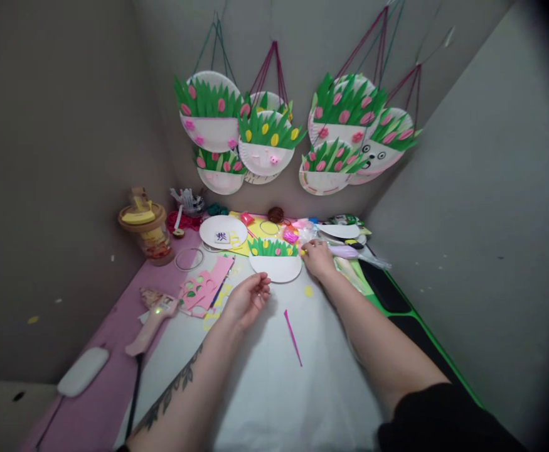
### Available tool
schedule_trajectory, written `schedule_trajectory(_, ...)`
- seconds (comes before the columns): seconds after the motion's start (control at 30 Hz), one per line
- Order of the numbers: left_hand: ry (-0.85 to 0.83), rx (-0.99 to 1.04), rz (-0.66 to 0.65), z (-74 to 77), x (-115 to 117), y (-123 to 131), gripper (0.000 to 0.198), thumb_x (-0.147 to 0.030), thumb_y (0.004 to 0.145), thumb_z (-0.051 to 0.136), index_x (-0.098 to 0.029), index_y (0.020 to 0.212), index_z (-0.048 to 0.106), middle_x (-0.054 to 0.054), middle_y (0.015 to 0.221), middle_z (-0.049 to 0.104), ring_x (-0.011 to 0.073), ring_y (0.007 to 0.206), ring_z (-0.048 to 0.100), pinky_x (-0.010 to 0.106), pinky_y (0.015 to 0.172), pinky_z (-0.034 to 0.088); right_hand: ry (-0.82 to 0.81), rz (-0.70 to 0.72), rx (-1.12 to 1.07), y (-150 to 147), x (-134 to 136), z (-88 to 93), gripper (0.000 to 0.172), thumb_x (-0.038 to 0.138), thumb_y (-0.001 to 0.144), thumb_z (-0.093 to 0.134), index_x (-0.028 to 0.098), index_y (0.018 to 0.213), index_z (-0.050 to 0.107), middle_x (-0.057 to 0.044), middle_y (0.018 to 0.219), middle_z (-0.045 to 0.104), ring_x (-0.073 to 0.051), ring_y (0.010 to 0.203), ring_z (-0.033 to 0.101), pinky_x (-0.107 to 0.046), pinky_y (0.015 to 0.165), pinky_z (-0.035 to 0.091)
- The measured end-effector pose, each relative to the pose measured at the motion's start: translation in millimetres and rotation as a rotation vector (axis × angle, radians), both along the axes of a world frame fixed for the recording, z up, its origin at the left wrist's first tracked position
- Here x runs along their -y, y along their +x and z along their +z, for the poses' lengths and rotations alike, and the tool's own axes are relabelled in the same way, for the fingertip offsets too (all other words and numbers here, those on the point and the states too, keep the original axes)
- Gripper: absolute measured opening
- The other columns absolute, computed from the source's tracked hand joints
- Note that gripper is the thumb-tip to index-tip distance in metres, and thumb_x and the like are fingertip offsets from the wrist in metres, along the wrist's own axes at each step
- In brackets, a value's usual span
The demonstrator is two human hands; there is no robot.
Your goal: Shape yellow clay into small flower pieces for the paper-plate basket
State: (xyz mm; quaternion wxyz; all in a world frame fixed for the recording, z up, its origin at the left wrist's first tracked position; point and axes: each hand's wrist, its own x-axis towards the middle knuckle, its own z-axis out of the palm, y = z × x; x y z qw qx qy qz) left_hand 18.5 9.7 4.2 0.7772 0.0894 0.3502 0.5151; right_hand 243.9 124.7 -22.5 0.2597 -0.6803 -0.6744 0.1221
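Note:
A paper plate basket (pixel 274 269) with green paper grass and yellow and pink paper flowers lies flat on the white sheet. My left hand (pixel 250 300) is beside its lower left edge, palm turned up, fingers loosely curled and nothing visible in them. At the plate's right edge, my right hand (pixel 320 258) has its fingertips drawn together by a small yellow piece (pixel 303 252), whose kind is unclear. A magenta strip (pixel 293 339) rests below the plate. A loose yellow scrap (pixel 309 291) lies under my right wrist.
A pink hot glue gun (pixel 154 320) with a lit green light and trailing cord lies left, near cut pink paper (pixel 201 292). Behind are a white plate (pixel 222 231) and a lidded cup (pixel 148 229). Finished plate baskets (pixel 267 150) hang on the wall. Scissors (pixel 352 243) lie right.

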Motion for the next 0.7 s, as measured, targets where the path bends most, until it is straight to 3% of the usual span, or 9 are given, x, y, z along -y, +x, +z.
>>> schedule_trajectory(0.13, 0.034, 0.001, 0.004, 2.2, 2, -1, 0.01, -0.01, 0.084, 0.053, -0.008, 0.081, 0.062, 0.002, 0.07, 0.058, 0.004, 0.053, 0.054, 0.013, 0.048, 0.043, 0.049, -0.017, -0.322, -7, 15, 11.7, 0.038, 0.034, 0.082, 0.048, 0.015, 0.112, 0.061, -0.014, 0.112, 0.058, -0.028, 0.106, 0.05, -0.043, 0.088, 0.04)
schedule_trajectory(0.23, 0.104, -0.045, -0.013, 3.4, 5, 1, 0.007, -0.008, 0.077, 0.063, -0.009, 0.083, 0.065, 0.0, 0.069, 0.057, 0.0038, 0.055, 0.053, 0.013, 0.05, 0.042, 0.019, 0.077, -0.564, -25, 51, 16.7, 0.047, 0.048, 0.083, 0.045, 0.019, 0.12, 0.056, -0.01, 0.104, 0.063, -0.021, 0.087, 0.058, -0.035, 0.072, 0.047)
schedule_trajectory(0.3, 0.169, -0.103, -0.044, 3.5, 8, 3, 0.012, -0.011, 0.071, 0.07, -0.009, 0.083, 0.066, 0.0, 0.07, 0.057, 0.0035, 0.056, 0.052, 0.014, 0.051, 0.042, -0.015, 0.145, -0.686, -40, 80, 16.9, 0.047, 0.053, 0.078, 0.053, 0.023, 0.114, 0.06, -0.007, 0.097, 0.065, -0.018, 0.077, 0.059, -0.031, 0.067, 0.047)
schedule_trajectory(0.47, 0.302, -0.226, -0.142, 4.8, 14, 7, 0.026, -0.026, 0.066, 0.076, -0.01, 0.085, 0.068, 0.002, 0.076, 0.061, 0.0037, 0.06, 0.051, 0.015, 0.054, 0.04, -0.138, 0.255, -1.323, -63, 127, 16.5, 0.035, 0.037, 0.061, 0.079, 0.027, 0.094, 0.071, 0.0, 0.085, 0.065, -0.012, 0.068, 0.053, -0.026, 0.065, 0.044)
schedule_trajectory(0.7, 0.406, -0.533, -0.199, 4.2, 16, 10, 0.03, -0.037, 0.068, 0.073, -0.012, 0.082, 0.065, 0.001, 0.072, 0.062, 0.007, 0.057, 0.05, 0.021, 0.055, 0.039, -0.181, 0.188, -1.407, -60, 129, 10.4, 0.034, 0.034, 0.062, 0.079, 0.027, 0.094, 0.072, 0.0, 0.086, 0.066, -0.011, 0.066, 0.049, -0.025, 0.063, 0.041)
